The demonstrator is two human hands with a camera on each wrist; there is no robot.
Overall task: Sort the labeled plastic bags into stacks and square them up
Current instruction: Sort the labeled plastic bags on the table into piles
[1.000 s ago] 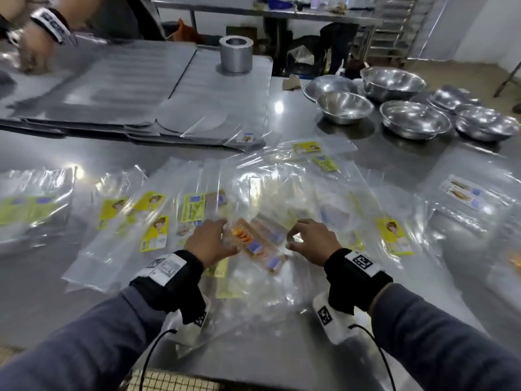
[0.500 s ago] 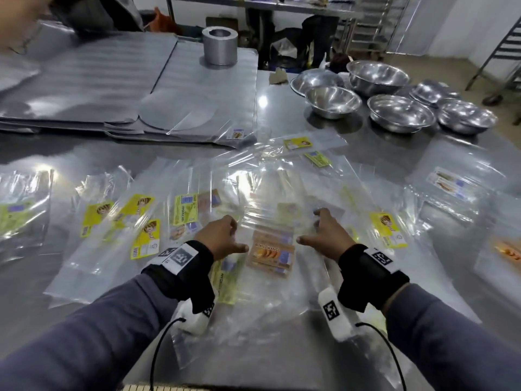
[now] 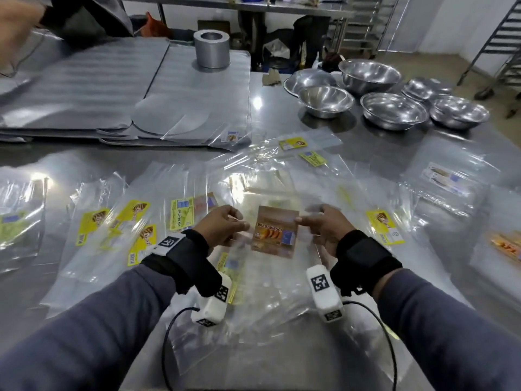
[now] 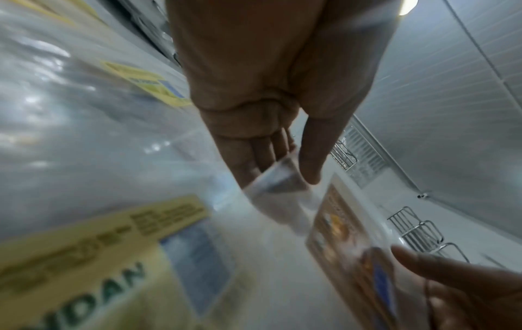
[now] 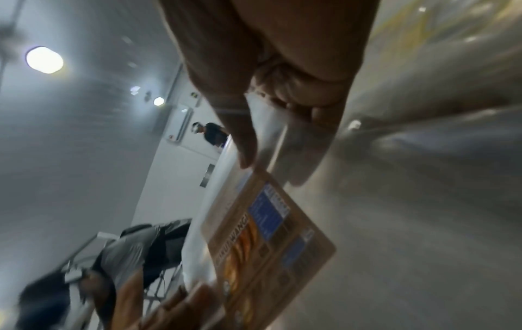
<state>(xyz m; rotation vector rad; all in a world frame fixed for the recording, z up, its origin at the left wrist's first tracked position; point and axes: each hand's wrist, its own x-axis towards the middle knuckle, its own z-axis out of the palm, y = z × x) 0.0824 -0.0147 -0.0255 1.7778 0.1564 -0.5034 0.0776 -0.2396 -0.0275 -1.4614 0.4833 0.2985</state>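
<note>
Both hands are up off the bench w/ one set of clear bags (image 3: pixel 275 277) stretched between them, brown "BISKUT WANGI" label (image 3: pixel 275 232) facing up. Left hand (image 3: pixel 219 229) has its grip closed on the left edge: left wrist view shows thumb and fingers (image 4: pixel 248 156) pinching a fold of clear film. Right hand (image 3: pixel 324 229) likewise pinches the right edge just beside the label, thumb on top, fingers under, per the right wrist view. Whether it's one bag or a few held together, can't tell; the film is too clear and blurred. Progress, judged from the layout: early to mid. Most bags are still loose and overlapped across the bench (image 3: pixel 282 91), yellow-label bags (image 3: pixel 132 221) fanned out to the left w/ a "PANDAN" bag (image 3: pixel 181 214) among them, more yellow ones (image 3: pixel 384 230) to the right and two (image 3: pixel 293 143) at the back. A few look partly grouped: a pile at far left (image 3: pixel 19 221), one w/ white labels at right (image 3: pixel 448 179), an orange-label one at the right edge (image 3: pixel 504 246). None looks properly squared yet. Left to do: set the brown-label bags on their own stack, gather the yellows, align edges. Steel bowls (image 3: pixel 325 100) and a metal cylinder (image 3: pixel 211 49) sit behind, away from the work.
</note>
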